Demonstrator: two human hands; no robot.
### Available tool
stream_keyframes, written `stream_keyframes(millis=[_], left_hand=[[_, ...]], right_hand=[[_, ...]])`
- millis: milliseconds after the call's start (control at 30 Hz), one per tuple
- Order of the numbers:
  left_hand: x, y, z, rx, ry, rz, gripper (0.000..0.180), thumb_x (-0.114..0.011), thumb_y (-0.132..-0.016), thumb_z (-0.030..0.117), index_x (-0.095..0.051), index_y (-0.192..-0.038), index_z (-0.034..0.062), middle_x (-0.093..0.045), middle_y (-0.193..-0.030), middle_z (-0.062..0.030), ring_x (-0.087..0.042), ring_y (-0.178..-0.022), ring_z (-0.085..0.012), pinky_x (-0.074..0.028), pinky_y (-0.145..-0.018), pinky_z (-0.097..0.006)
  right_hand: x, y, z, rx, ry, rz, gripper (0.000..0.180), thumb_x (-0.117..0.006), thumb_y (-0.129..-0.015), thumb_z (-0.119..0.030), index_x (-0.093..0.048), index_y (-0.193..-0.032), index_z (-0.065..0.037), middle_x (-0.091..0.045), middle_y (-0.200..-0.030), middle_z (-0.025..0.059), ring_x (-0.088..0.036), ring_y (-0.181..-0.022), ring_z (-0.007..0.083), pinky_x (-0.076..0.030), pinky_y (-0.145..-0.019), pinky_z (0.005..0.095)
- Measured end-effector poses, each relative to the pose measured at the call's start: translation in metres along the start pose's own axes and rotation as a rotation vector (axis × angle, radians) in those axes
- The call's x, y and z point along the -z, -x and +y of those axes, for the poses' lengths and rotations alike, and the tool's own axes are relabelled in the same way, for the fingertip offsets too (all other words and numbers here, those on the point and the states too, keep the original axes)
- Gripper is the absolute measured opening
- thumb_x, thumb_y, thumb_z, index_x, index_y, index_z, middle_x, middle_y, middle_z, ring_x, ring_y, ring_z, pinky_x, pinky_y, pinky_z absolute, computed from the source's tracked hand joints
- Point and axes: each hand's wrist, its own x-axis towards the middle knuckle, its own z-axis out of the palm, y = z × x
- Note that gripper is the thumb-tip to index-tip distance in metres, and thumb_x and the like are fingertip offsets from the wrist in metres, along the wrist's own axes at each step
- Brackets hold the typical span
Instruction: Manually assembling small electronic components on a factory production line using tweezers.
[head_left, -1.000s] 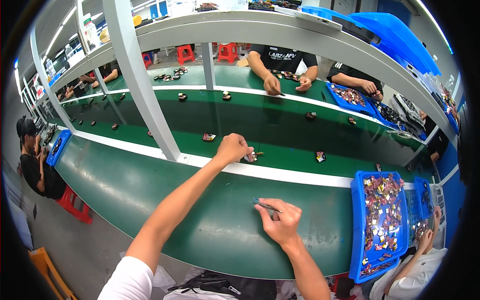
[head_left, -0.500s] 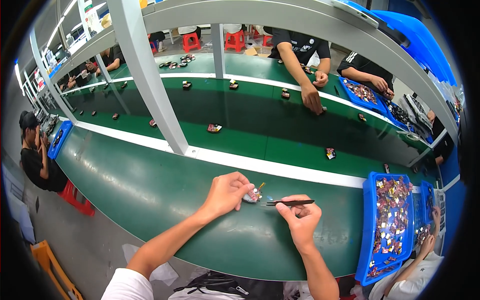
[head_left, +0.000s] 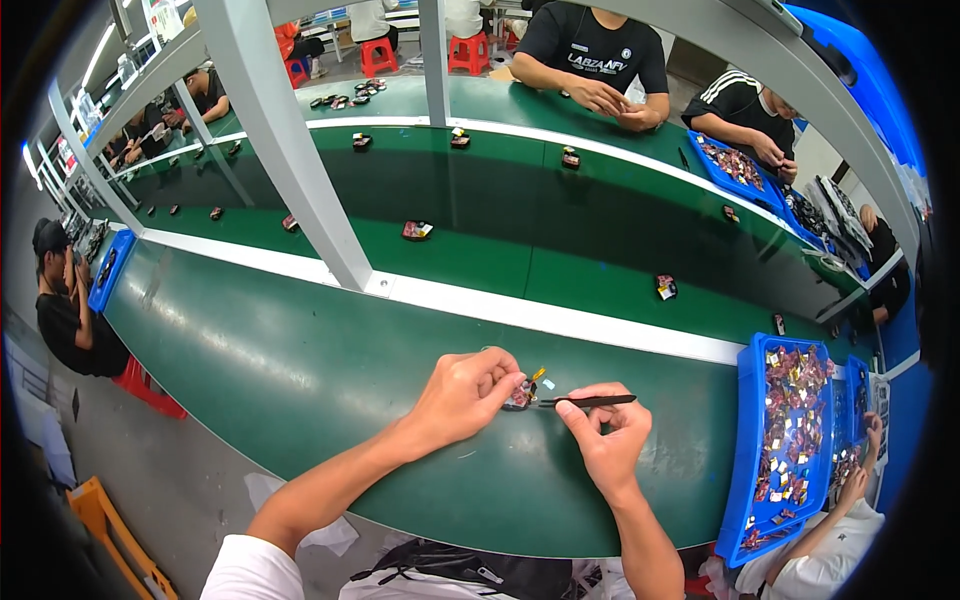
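Pinched in the fingers of my left hand is a small electronic assembly, dark-edged with pinkish and silvery parts. A yellow flexible strip sticks up from it. My right hand is closed around black tweezers, held nearly level. Their tips point left and reach the right edge of the assembly; whether they grip any part is too small to tell. Just above the tweezers, a tiny pale blue piece shows beside the yellow strip. Both hands are low over the green worktop.
A blue tray full of small pinkish parts stands to my right. Beyond the white rail, a green conveyor belt carries several similar assemblies. A grey upright post rises ahead. Co-workers sit across the belt and at both sides.
The tweezers' tips have come closer to the assembly, now at its edge. Across the belt, a co-worker has drawn a reaching hand back, and both that person's hands are together. The view has shifted slightly.
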Motion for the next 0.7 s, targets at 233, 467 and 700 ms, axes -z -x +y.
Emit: stream_keyframes(millis=[233, 467, 700], left_hand=[[-0.007, 0.001, -0.001, -0.032, 0.0, 0.022, 0.008, -0.072, -0.091, 0.004, -0.069, -0.091, -0.0029, -0.062, -0.062, -0.0008, -0.043, -0.048, -0.0014, -0.034, -0.044, -0.023], [-0.009, 0.001, 0.002, -0.035, -0.009, 0.015, 0.008, -0.072, -0.092, 0.004, -0.069, -0.091, -0.003, -0.062, -0.062, -0.0009, -0.043, -0.047, -0.0014, -0.033, -0.044, -0.023], [-0.013, 0.001, 0.002, -0.069, 0.02, 0.022, 0.008, -0.073, -0.091, 0.003, -0.07, -0.092, -0.004, -0.063, -0.063, -0.0013, -0.043, -0.047, -0.0006, -0.032, -0.043, -0.023]], right_hand=[[-0.001, -0.001, 0.003, 0.204, 0.189, 0.064, 0.013, -0.083, -0.077, 0.001, -0.075, -0.088, 0.0, -0.072, -0.073, 0.0029, -0.042, -0.044, 0.0005, -0.029, -0.042, 0.0207], [0.001, -0.001, 0.002, 0.215, 0.216, 0.042, 0.014, -0.084, -0.078, 0.0, -0.075, -0.088, -0.001, -0.068, -0.068, -0.0005, -0.039, -0.044, 0.0, -0.028, -0.042, 0.0204], [0.01, -0.005, 0.003, -0.079, -0.066, 0.011, 0.012, -0.081, -0.082, 0.002, -0.072, -0.091, 0.003, -0.06, -0.066, -0.0049, -0.04, -0.05, -0.0023, -0.025, -0.045, 0.0187]])
